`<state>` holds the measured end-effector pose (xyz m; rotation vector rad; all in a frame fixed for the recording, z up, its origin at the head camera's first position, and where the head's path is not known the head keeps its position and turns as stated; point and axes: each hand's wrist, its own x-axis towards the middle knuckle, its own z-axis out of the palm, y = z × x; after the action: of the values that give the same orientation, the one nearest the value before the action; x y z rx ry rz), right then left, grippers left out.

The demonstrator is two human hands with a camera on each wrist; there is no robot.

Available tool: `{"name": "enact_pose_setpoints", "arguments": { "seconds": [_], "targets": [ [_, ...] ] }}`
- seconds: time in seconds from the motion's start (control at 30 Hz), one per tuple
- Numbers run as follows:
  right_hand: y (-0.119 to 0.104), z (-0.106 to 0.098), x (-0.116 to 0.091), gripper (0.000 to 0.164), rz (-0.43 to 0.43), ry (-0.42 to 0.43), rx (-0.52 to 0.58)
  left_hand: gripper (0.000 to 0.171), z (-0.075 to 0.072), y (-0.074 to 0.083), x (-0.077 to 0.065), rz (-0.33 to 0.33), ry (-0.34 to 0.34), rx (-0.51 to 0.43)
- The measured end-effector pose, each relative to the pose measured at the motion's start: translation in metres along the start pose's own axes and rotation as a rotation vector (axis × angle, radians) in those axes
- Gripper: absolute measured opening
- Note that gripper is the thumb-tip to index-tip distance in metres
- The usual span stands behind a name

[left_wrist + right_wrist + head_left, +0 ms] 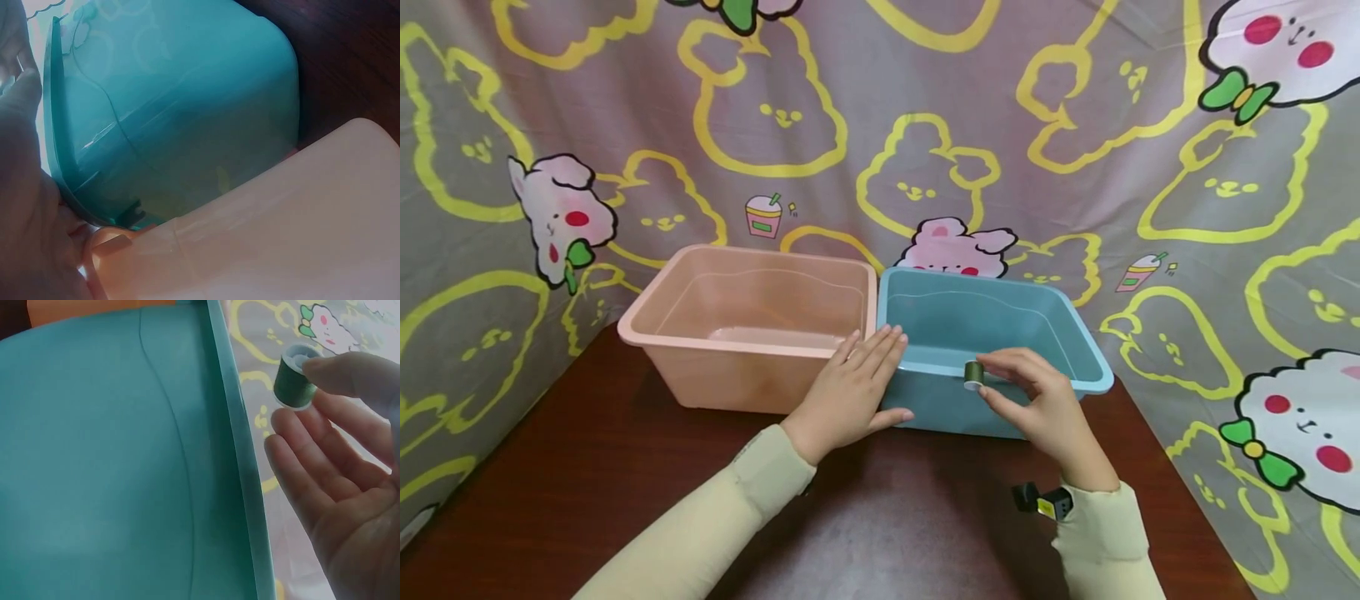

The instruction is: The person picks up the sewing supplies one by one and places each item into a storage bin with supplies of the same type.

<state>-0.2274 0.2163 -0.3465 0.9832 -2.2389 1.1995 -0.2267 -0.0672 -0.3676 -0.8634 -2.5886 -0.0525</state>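
Observation:
A small spool of dark green thread (973, 375) with white ends is pinched between the thumb and fingertips of my right hand (1033, 400). That hand is at the front rim of the blue plastic bin (992, 287). In the right wrist view the thread spool (295, 378) shows beside the rim, with the other fingers spread below it. My left hand (850, 387) rests, fingers straight, over the front rims where the blue bin meets the pink plastic bin (730, 375). In the left wrist view part of the left hand (28, 175) lies along both rims.
Both bins stand side by side on a dark brown wooden table (880, 533). A patterned curtain (820, 200) with rabbit drawings hangs behind and along the sides. A small black device (1045, 502) is strapped at my right wrist.

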Motion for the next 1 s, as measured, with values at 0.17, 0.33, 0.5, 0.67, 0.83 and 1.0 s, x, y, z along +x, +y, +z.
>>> {"name": "enact_pose_setpoints", "arguments": {
  "seconds": [0.17,0.33,0.5,0.67,0.83,1.0],
  "targets": [
    [0.007,0.000,0.016,0.042,0.019,0.021,-0.008,0.095,0.001,-0.001,-0.001,-0.007,0.001,-0.026],
    [0.017,-0.002,0.028,0.039,0.088,0.018,-0.068,0.096,0.003,0.000,0.000,-0.011,-0.005,-0.040],
    [0.028,-0.004,0.037,0.036,0.170,-0.029,-0.164,0.096,0.005,0.000,0.000,-0.009,-0.013,-0.044],
    [0.039,-0.006,0.046,0.035,0.203,-0.088,-0.225,0.097,0.005,-0.001,0.000,-0.011,-0.011,-0.034],
    [0.046,-0.007,0.053,0.034,0.252,-0.136,-0.261,0.096,0.004,-0.001,0.000,-0.012,-0.013,-0.023],
    [0.048,-0.007,0.057,0.033,0.294,-0.186,-0.275,0.096,0.003,-0.002,-0.001,-0.009,-0.007,-0.041]
  ]
}}
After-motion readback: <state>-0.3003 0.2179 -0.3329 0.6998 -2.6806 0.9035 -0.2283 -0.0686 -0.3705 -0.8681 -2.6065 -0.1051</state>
